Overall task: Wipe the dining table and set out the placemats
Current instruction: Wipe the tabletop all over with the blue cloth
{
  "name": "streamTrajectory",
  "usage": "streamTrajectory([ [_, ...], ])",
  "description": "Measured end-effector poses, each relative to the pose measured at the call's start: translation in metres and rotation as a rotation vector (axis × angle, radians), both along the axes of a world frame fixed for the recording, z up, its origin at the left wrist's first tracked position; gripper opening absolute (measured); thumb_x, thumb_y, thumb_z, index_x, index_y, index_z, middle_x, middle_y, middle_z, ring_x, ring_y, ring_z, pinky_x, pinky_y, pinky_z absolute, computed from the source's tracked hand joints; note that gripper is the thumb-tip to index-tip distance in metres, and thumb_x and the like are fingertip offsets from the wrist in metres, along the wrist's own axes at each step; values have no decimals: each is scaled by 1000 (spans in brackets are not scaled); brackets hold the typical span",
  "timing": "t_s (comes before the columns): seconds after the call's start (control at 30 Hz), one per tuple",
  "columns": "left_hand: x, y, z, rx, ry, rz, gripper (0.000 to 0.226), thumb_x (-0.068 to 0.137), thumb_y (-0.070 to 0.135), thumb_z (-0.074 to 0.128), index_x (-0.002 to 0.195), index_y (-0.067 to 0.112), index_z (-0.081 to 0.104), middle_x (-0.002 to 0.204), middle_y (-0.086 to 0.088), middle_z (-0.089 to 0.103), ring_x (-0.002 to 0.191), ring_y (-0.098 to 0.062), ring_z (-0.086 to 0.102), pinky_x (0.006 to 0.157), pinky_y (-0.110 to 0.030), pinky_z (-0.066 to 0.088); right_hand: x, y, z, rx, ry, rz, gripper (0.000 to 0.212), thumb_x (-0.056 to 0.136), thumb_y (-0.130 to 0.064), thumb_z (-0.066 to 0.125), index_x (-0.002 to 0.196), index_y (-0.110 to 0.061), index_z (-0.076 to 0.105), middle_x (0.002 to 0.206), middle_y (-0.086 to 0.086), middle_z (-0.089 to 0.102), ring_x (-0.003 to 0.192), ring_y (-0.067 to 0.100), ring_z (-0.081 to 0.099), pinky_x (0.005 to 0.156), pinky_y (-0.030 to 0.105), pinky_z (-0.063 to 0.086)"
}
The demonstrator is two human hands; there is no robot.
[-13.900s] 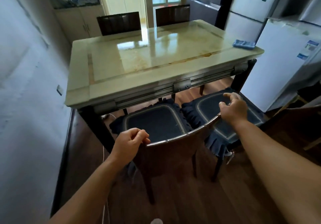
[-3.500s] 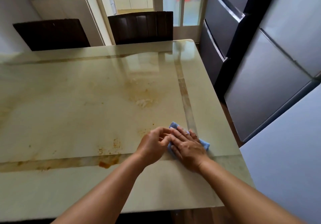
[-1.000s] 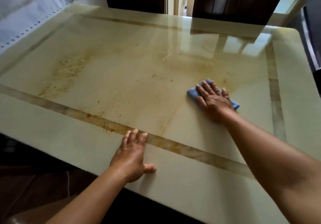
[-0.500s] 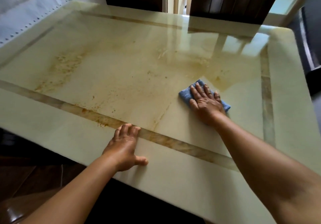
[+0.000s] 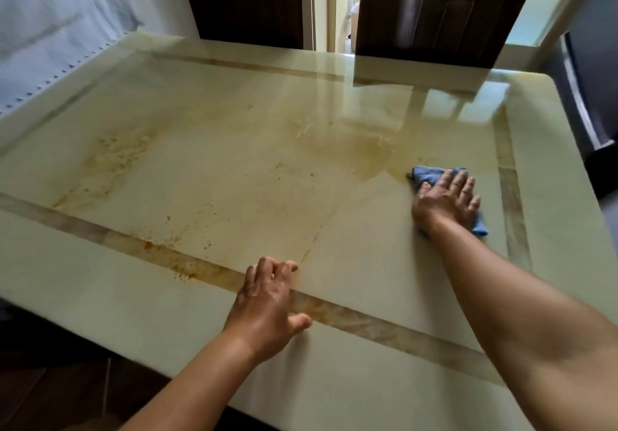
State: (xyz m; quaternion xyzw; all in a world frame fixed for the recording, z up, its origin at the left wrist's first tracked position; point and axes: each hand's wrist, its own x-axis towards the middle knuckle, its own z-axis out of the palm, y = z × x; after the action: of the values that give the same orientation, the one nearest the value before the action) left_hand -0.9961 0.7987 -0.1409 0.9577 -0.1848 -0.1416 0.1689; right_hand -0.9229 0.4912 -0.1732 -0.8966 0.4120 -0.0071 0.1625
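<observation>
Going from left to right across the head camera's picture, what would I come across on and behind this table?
Brown stains on the table → left chair back → left hand flat on the table → right chair back → right hand pressing the blue cloth.

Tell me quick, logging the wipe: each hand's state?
Left hand: open, resting on the glossy cream table.
Right hand: open, pressing the blue cloth.
</observation>
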Motion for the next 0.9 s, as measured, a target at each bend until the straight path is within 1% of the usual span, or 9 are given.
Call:
streamTrajectory([
  [0.07,0,1,-2,-4,37,0,77,74,51,65,136,32,25,127,8,23,122,-15,23,107,-30,28,14,-1,2,4,37,26,61,99,-38,18,151,-9,4,159,8,-6,146,23,-7,117,42,-4],
  [0.17,5,1,-3,4,55,-14,82,72,52,67,138,30,23,128,8,23,122,-15,22,107,-30,26,33,13,4,23,68,158,61,99,-39,18,151,-11,1,159,5,-9,146,21,-10,116,40,-6],
  [0.27,8,1,-3,14,56,-13,85,71,51,69,138,28,23,130,7,25,123,-16,23,108,-30,26,41,44,5,16,76,388,61,100,-39,19,151,-13,-1,159,3,-12,146,18,-11,117,37,-6],
  [0.37,6,2,-2,6,43,32,84,68,52,71,134,26,27,129,5,29,121,-16,26,106,-29,28,33,82,7,12,75,623,60,100,-40,19,151,-17,-3,159,1,-13,145,16,-12,117,36,-6],
  [0.5,2,6,1,32,-3,104,78,66,55,72,125,21,33,125,1,35,117,-20,31,101,-28,30,6,127,9,13,56,872,60,100,-43,19,151,-20,-3,158,-3,-12,145,12,-14,116,32,-8],
  [0.57,2,16,5,23,6,182,72,69,50,72,122,18,36,126,-2,38,119,-22,33,100,-30,31,-15,151,7,13,28,972,60,99,-44,19,150,-23,-3,158,-5,-12,144,10,-15,115,31,-10],
  [0.63,1,31,9,63,25,239,64,74,46,70,121,16,37,127,-6,38,121,-26,33,101,-34,32,-37,174,5,13,13,1054,59,99,-46,18,150,-25,-4,158,-7,-11,143,9,-16,115,31,-12],
  [0.73,-3,54,14,135,55,265,57,78,41,66,122,18,38,128,-8,35,123,-28,31,104,-37,32,-66,201,3,32,25,1129,59,99,-48,18,150,-30,-5,158,-8,-13,142,9,-19,113,31,-16],
  [0.9,-10,82,24,135,138,250,51,80,34,65,122,19,40,133,-9,31,126,-29,28,106,-38,31,-113,236,3,34,74,1241,58,96,-53,17,147,-41,-9,151,-10,-23,136,12,-32,110,35,-22],
])
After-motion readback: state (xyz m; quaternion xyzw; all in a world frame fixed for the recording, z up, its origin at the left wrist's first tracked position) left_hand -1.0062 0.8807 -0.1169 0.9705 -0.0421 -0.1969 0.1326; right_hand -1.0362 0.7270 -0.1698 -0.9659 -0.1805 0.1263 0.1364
